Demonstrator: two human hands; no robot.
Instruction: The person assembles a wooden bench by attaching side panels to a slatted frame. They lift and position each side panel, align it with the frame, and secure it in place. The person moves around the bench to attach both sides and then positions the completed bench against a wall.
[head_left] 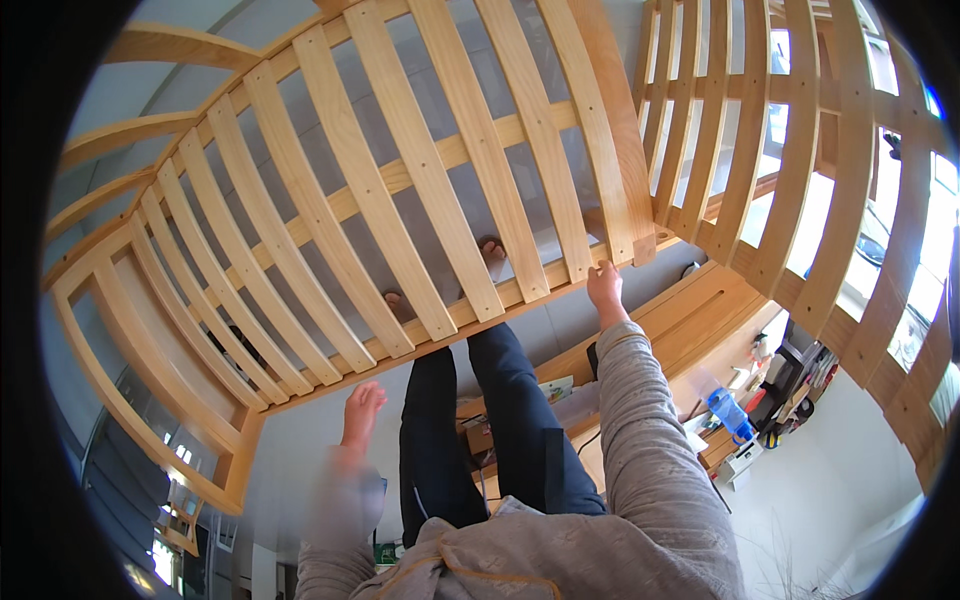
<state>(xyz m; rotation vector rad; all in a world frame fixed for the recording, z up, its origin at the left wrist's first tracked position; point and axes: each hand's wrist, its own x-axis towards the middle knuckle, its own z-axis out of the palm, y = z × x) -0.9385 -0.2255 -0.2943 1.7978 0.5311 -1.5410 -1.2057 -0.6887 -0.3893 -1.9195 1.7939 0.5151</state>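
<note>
Slats of pale wood fill most of your view: the slatted bed frame (400,190) lies flat just beyond your knees, and your bare toes show between its slats. Your right hand (605,288) sits on the frame's near rail, close to its right corner, with the fingers curled over the edge in a closed grip on the wood. Your left hand (362,405) hangs just short of the same rail, further left, fingers loosely spread and touching nothing.

To handle the frame well, I would bring that left hand onto the rail too, about as far from the middle as the right one, so the load sits evenly and the frame does not twist. Keep your toes clear of the slats if it shifts.

The frame's long axis runs from lower left to upper right, and its slats cross it, pointing away from you. A second slatted panel (800,180) stands beyond the frame's right corner.
</note>
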